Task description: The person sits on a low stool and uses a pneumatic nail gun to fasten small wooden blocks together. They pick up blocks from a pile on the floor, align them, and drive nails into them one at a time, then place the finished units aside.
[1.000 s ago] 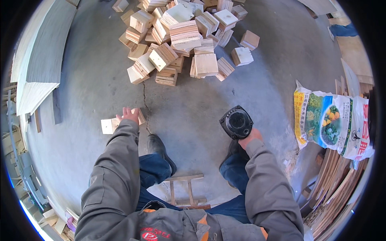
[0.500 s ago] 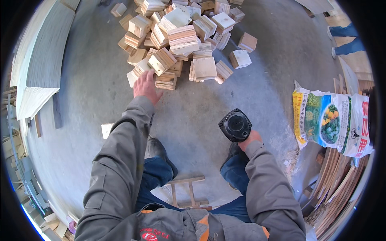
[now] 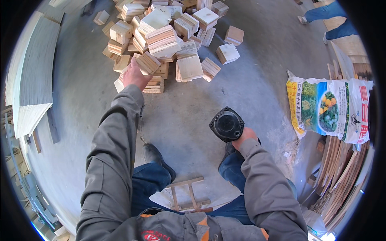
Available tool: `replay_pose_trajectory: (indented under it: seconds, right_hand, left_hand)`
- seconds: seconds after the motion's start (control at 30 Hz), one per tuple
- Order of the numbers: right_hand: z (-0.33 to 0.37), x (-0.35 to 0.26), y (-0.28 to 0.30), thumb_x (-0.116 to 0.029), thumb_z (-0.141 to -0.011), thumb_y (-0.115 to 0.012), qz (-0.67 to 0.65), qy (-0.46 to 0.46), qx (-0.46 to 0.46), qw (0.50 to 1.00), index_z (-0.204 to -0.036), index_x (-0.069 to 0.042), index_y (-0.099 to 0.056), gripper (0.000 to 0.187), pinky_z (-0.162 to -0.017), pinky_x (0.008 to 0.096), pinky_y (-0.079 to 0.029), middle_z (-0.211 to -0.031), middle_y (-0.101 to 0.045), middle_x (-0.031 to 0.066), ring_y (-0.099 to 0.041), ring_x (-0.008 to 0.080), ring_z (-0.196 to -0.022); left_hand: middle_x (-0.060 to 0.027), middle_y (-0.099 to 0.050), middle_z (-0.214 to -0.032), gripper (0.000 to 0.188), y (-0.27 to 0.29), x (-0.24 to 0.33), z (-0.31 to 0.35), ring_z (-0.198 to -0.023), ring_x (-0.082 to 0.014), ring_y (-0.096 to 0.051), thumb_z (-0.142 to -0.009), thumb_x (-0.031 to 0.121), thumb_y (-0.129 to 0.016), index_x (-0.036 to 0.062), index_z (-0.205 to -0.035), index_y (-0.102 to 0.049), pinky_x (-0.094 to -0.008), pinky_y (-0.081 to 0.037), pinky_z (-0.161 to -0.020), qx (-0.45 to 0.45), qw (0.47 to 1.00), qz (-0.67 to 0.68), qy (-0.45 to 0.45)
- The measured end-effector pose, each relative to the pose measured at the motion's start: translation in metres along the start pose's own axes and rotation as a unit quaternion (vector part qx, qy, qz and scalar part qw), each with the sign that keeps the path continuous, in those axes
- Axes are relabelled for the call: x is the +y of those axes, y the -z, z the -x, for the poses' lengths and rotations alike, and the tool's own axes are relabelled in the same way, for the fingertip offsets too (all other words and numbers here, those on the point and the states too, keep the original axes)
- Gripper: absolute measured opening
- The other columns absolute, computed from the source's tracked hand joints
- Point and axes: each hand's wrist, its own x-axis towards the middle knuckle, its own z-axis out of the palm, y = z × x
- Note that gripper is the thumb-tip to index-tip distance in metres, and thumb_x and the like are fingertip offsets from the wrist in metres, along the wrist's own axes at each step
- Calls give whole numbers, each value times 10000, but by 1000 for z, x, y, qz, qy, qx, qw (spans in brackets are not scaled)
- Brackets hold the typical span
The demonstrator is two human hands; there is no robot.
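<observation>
My left hand (image 3: 136, 76) is at the near edge of the wooden block pile, closed around a block of layered plywood (image 3: 148, 63). Its thumb lies along the block's near side, and the fingers reach over the left side. That block rests tilted against others in the heap (image 3: 163, 42). In my right hand (image 3: 246, 137) is a black power tool, seemingly a nail gun (image 3: 226, 124), held above my right shoe. Only its squarish end cap with bolted corners shows; the rest of it and most of the gripping fingers are hidden beneath.
Sheet stacks (image 3: 36, 76) stand at the left. To the right, a printed white sack (image 3: 333, 108) lies over wooden strips (image 3: 333, 176). A small wooden frame (image 3: 187, 193) lies between my legs. Another person's legs (image 3: 331, 20) show at the far right.
My left hand has gone from beside the block to gripping it. The whole view has shifted, moving the pile leftward in the picture. My right hand still holds the tool.
</observation>
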Motion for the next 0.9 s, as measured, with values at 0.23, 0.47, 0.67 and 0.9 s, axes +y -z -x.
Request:
replay_pose_trajectory:
  seconds: [0.23,0.47,0.67,0.9]
  right_hand:
    - [-1,2,1,-278,-889,-642,-11,-9,-2,1000,-1167,-160,-738,317,-979,438,-550,-1203,-723,155,-654,373,-1173]
    - [5,-2,5,-241,-875,-649,-6,-28,3,1000,-1170,-163,-736,317,-987,442,-548,-1201,-721,157,-649,379,-1174]
    - [6,-7,5,-258,-890,-631,-19,-17,6,1000,-1178,-159,-732,321,-988,440,-542,-1213,-716,156,-643,389,-1174]
    - [7,-6,9,-281,-898,-632,-36,-29,0,999,-1197,-156,-724,337,-990,436,-538,-1217,-712,166,-637,398,-1178]
  left_hand:
    - [-214,-557,-1348,952,5,13,16,-1273,-394,-533,-662,302,-871,34,-1464,-433,-459,-420,-1109,34,999,15,-35]
    - [-222,-513,-1343,1009,-3,26,94,-1254,-415,-518,-661,306,-855,51,-1515,-381,-503,-414,-1090,18,974,41,-221]
    - [-229,-499,-1364,1019,-78,34,163,-1280,-426,-501,-674,303,-820,33,-1538,-352,-477,-470,-1084,-159,973,70,-149]
    - [-214,-492,-1397,1021,-114,59,196,-1312,-417,-485,-665,308,-828,35,-1534,-366,-459,-462,-1100,-217,970,68,-87]
